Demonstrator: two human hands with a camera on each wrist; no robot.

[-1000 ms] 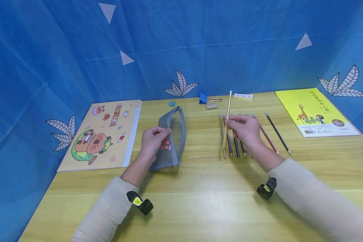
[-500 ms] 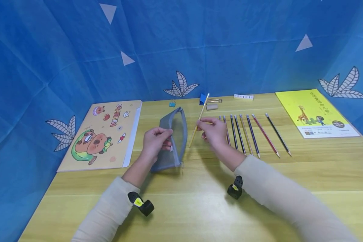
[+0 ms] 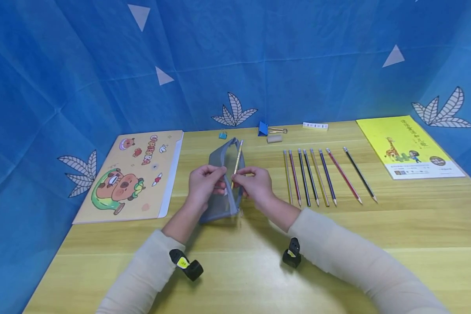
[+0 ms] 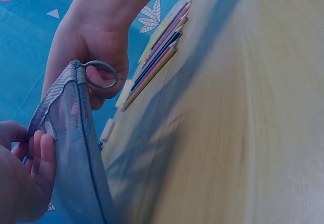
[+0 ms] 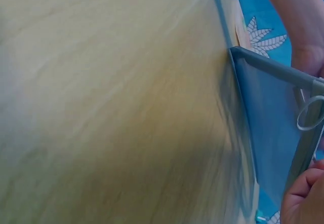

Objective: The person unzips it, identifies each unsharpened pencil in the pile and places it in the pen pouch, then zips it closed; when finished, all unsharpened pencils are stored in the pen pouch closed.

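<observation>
A grey mesh zip pouch [image 3: 218,209] stands on the table with its mouth parted. My left hand [image 3: 205,185] pinches the pouch's left rim; in the left wrist view its fingertips [image 4: 46,155] curl by a small white label. At the mouth, my right hand [image 3: 255,185] holds a gold pencil [image 3: 238,159], tilted, its upper end sticking up and its lower part inside the opening. A ring [image 4: 101,74] hangs from the pouch's near corner. Right of the hands, several pencils [image 3: 314,179] lie side by side, in gold, red, dark and blue.
At the back stand a blue binder clip [image 3: 263,129], a small teal clip [image 3: 222,135], a grey-brown eraser-like block [image 3: 274,138] and a white strip [image 3: 315,126]. A capybara folder [image 3: 129,174] lies left, a yellow booklet [image 3: 410,148] right. Blue cloth hangs behind.
My right hand has carried the gold pencil left from the pencil row to the pouch's mouth. The left hand keeps its hold on the rim, shifting slightly right.
</observation>
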